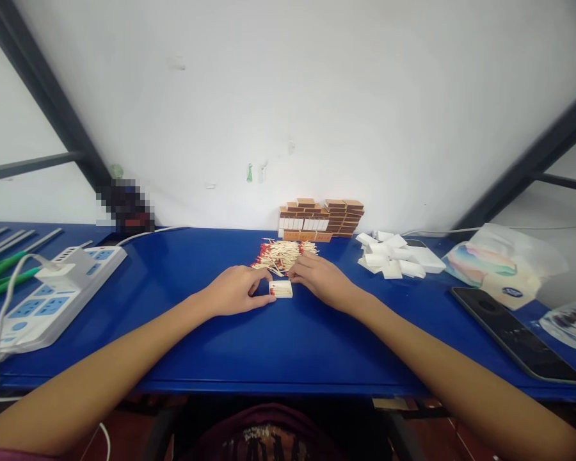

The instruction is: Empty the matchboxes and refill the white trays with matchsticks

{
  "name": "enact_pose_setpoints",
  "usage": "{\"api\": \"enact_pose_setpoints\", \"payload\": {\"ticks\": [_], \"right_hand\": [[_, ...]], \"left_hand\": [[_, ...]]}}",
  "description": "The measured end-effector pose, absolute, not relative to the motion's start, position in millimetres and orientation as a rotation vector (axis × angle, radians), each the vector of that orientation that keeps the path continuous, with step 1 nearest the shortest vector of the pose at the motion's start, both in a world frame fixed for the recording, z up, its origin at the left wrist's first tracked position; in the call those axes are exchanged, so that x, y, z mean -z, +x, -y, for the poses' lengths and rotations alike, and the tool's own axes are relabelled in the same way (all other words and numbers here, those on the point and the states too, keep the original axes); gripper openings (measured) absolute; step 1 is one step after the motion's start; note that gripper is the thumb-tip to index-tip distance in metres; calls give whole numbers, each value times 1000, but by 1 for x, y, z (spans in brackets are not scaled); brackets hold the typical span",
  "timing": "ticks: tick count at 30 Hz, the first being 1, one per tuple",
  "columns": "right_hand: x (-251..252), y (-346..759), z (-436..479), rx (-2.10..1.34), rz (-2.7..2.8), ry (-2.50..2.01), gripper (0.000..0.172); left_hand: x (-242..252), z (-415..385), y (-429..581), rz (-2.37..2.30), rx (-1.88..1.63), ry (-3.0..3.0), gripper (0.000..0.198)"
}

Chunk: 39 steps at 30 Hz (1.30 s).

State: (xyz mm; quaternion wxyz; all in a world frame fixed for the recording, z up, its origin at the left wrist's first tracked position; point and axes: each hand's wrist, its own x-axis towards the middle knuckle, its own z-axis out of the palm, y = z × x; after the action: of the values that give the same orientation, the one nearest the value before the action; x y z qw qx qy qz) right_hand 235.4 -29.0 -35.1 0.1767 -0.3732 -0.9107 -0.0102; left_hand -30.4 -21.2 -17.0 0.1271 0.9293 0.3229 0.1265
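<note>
A small white matchbox tray point(281, 294) lies on the blue table with several red-tipped matches inside. My left hand point(237, 290) holds the tray's left end, thumb at the near corner and index finger at the far one. Behind the tray is a loose heap of matches point(282, 255), their red heads mostly toward the left and right sides. My right hand point(322, 280) is at the heap's near right edge, just beyond the tray's right end. Its fingers are bent together, and whatever is between the fingertips is hidden.
Stacked matchboxes point(317, 219) stand against the wall. White empty trays point(391, 255) are piled to the right, near a tissue pack point(504, 262) and a phone point(513, 333). A power strip point(52, 298) with a white cable and green-handled tools point(9, 272) occupy the left.
</note>
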Motion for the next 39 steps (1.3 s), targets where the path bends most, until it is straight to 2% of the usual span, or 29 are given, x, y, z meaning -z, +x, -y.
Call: {"api": "enact_pose_setpoints", "payload": {"ticks": [5, 13, 22, 30, 35, 39], "right_hand": [[38, 233, 28, 87, 2573, -1178, 10], [42, 233, 28, 367, 2587, -1184, 21], [30, 241, 31, -31, 2258, -1187, 14], [30, 241, 29, 24, 2449, -1092, 31], [26, 250, 23, -39, 2344, -1129, 30], [20, 247, 27, -363, 2126, -1135, 25]], "left_hand": [[17, 21, -30, -942, -367, 2696, 34], [18, 21, -31, -936, -370, 2702, 32], [16, 21, -30, -947, -359, 2701, 34], [16, 21, -30, -935, -365, 2699, 33], [16, 22, -31, -953, -362, 2696, 34], [16, 22, -31, -945, -367, 2689, 33]]}}
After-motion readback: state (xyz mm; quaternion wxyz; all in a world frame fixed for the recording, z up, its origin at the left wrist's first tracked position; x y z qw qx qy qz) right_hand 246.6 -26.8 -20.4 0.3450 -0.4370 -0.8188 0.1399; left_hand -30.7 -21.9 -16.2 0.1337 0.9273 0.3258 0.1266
